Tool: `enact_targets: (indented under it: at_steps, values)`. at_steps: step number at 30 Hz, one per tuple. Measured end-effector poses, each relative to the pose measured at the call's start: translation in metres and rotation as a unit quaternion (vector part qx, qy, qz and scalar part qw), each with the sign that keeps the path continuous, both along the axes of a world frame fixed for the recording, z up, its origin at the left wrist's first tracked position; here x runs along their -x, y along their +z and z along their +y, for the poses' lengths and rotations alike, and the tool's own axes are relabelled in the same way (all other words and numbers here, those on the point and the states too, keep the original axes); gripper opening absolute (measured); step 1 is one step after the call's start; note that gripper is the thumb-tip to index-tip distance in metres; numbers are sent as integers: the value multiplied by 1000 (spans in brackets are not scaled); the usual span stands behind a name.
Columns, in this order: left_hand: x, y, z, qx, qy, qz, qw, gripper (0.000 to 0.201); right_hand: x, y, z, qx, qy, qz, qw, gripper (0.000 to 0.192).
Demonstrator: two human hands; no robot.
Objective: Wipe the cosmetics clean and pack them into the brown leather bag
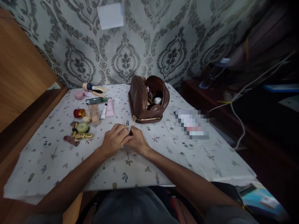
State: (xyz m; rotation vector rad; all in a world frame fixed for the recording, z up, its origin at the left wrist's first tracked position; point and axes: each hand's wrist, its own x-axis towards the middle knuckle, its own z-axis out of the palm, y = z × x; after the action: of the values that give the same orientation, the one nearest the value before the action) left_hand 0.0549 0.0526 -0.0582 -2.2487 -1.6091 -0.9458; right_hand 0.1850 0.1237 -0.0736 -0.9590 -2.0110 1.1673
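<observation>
Hands meeting over the cloth point(187, 155).
Left hand point(113, 139) and right hand point(137, 141) pinched together on a small dark item point(130, 133), near the bag point(147, 98).

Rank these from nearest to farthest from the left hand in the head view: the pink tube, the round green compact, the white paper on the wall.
From the left hand:
1. Round green compact, to its left on the tablecloth, nearest.
2. Pink tube, just beyond the hand, towards the wall; only slightly farther than the compact.
3. White paper, high on the patterned wall, plainly farthest.
</observation>
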Motion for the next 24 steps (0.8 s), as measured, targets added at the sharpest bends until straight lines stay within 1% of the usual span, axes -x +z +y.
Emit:
enact_targets:
  at_steps: [1, 3, 5, 6, 8, 10, 12, 14, 17, 19, 20, 22, 23, 24]
  values:
    - [1, 2, 0, -22, -35, -14, 999, 25, -1, 1, 0, 50, 23, 9, 998, 26]
    - [2, 8, 0, -49, -102, -73, 991, 25, -1, 2, 1, 152, 76, 43, 985, 29]
    - [3, 14, 0, -57, -134, -146, 978, 27, 0, 1, 0, 228, 102, 90, 964, 33]
    - [4, 17, -1, -58, -131, -177, 974, 29, 0, 1, 0, 259, 104, 118, 953, 36]
    - [6, 21, -2, -58, -93, -229, 967, 34, 2, 0, -1, 315, 103, 179, 926, 40]
    - [7, 23, -3, -51, -44, -272, 960, 38, 4, 1, -3, 378, 116, 244, 885, 43]
    - [7, 25, -3, -33, -14, -305, 952, 41, 4, 5, -4, 409, 141, 281, 857, 48]
    - [5, 28, -1, -6, -7, -327, 945, 41, 1, 9, -4, 407, 156, 297, 850, 51]
    - [1, 37, 7, 41, -3, -322, 946, 34, -15, 18, 0, 373, 161, 298, 864, 47]
    - [-4, 45, 18, 63, 3, -275, 959, 28, -34, 28, 7, 343, 151, 295, 879, 48]
    - [-7, 49, 25, 66, 0, -231, 971, 24, -46, 36, 13, 321, 139, 291, 890, 49]
    - [-15, 59, 42, 56, -22, -98, 993, 18, -71, 55, 28, 263, 113, 282, 916, 48]
    - [-20, 64, 51, 47, -32, -19, 998, 20, -83, 66, 37, 232, 98, 278, 927, 45]
    - [-25, 69, 60, 41, -39, 62, 996, 27, -93, 78, 47, 205, 80, 276, 936, 43]
